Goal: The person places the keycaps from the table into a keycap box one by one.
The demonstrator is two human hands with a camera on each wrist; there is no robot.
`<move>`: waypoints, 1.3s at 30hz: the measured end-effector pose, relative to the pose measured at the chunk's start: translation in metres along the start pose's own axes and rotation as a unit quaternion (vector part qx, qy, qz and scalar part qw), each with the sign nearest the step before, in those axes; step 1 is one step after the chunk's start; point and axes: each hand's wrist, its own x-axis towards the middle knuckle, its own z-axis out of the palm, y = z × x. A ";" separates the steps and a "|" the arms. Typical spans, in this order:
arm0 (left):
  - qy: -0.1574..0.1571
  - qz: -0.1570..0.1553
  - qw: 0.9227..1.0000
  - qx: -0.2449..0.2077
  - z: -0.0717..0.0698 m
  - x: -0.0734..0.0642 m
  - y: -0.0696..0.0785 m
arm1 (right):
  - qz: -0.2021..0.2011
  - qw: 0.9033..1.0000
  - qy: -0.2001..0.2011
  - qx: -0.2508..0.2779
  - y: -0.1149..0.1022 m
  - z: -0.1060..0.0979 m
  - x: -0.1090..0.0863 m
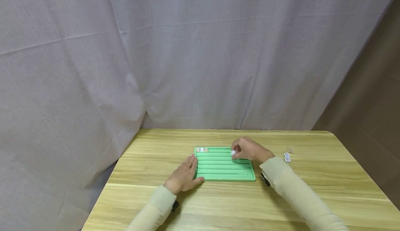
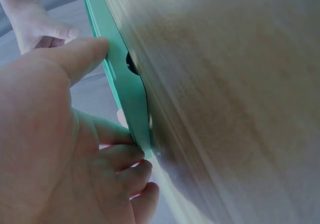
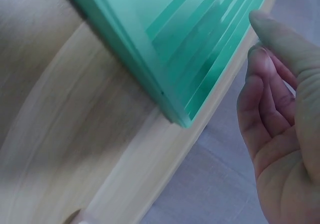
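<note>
A green tray point(image 1: 223, 162) with long parallel grooves lies on the table. My left hand point(image 1: 184, 175) rests at its near left corner, fingers extended along the left side and thumb at the front edge. In the left wrist view that thumb point(image 2: 87, 54) touches the tray's green side wall point(image 2: 120, 69). My right hand point(image 1: 250, 149) pinches a small white tile point(image 1: 233, 152) over the right part of the far grooves. Three small tiles point(image 1: 202, 149), tan and white, sit in the farthest groove at its left end. The right wrist view hides the pinched tile behind the fingers.
Right of the tray lie a tan tile point(image 1: 290, 150) and two white tiles point(image 1: 286, 157) with dark markings. The wooden table point(image 1: 150, 154) ends at a grey curtain point(image 1: 200, 67) behind it. A brown surface point(image 1: 368, 120) stands beyond the right edge.
</note>
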 end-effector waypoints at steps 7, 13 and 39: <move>0.001 -0.002 1.000 0.005 0.000 0.000 0.000 | -0.006 1.000 0.018 -0.014 -0.005 0.007 0.013; -0.001 -0.005 1.000 0.003 0.000 0.001 0.000 | -0.002 0.999 0.027 -0.022 -0.013 0.015 0.025; 0.002 -0.009 1.000 0.000 0.000 0.002 0.000 | 0.007 0.999 0.032 -0.039 -0.027 0.036 0.061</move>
